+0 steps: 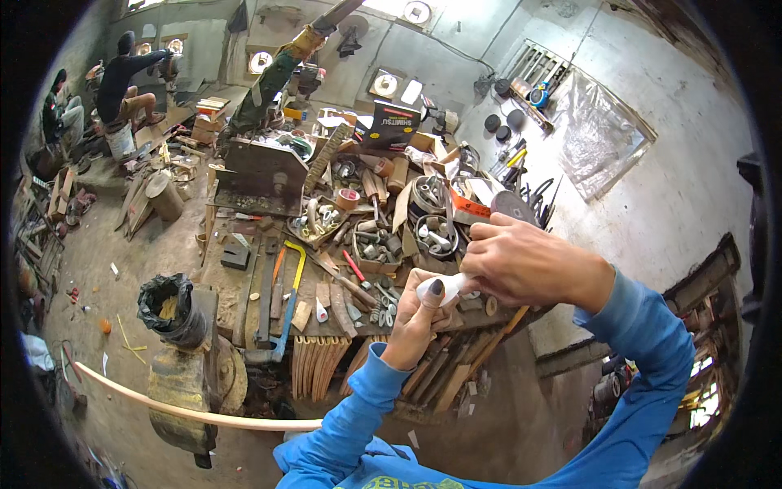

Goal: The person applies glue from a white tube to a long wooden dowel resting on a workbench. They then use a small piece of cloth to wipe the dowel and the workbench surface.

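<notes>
Your left hand (413, 330) grips white bottle-like piece (454, 287), thumb lying over it; your right hand (525, 265) pinches its other end. Piece held up over cluttered workbench (224, 277). Left of your hands, on bench: red-handled tool (353, 265), yellow-and-blue hacksaw (298, 273). Black-lined bucket (186, 324) farther left. Two people (129, 88) at upper left, well apart from you.

A bright blue top (358, 469) has long, wrinkly sleeves (652, 359) and snug blue cuffs (612, 306) at the wrists. On its front is a yellow-green print (411, 483). Both hands (525, 265) are bare.
</notes>
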### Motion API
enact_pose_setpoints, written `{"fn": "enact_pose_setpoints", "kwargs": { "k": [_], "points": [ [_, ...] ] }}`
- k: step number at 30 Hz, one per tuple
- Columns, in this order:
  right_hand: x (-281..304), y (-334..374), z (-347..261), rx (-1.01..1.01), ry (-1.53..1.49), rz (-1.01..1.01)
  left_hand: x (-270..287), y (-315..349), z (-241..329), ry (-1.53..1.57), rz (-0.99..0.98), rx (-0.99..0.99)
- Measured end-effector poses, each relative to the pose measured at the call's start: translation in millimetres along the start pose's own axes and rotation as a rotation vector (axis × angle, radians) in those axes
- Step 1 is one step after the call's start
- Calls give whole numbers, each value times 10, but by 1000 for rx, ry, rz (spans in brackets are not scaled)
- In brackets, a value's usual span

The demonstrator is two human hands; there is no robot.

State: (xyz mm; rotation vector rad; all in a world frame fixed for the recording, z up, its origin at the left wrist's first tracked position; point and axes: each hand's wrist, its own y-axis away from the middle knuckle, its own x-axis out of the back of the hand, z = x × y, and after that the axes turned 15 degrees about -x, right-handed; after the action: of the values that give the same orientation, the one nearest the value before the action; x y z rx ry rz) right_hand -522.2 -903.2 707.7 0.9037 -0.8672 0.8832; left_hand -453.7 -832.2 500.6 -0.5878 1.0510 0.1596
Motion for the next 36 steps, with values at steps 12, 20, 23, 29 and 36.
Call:
{"fn": "enact_pose_setpoints", "kwargs": {
  "k": [12, 20, 23, 29, 36],
  "points": [
    [-548, 16, -312, -369, 94, 89, -85, 81, 34, -422, -97, -112],
    [124, 130, -159, -400, 192, -179, -110, 25, -8, 145, -82, 229],
    [-78, 265, -381, -377, 467, -19, -84, -16, 13, 192, -97, 225],
    [-647, 360, -556, -406, 590, 393, 257, -362, -11, -298, -989, 396],
    [-1198, 368, -441, -222, 438, 470, 182, -365, -557, -446, -1094, 656]
  ]
}}
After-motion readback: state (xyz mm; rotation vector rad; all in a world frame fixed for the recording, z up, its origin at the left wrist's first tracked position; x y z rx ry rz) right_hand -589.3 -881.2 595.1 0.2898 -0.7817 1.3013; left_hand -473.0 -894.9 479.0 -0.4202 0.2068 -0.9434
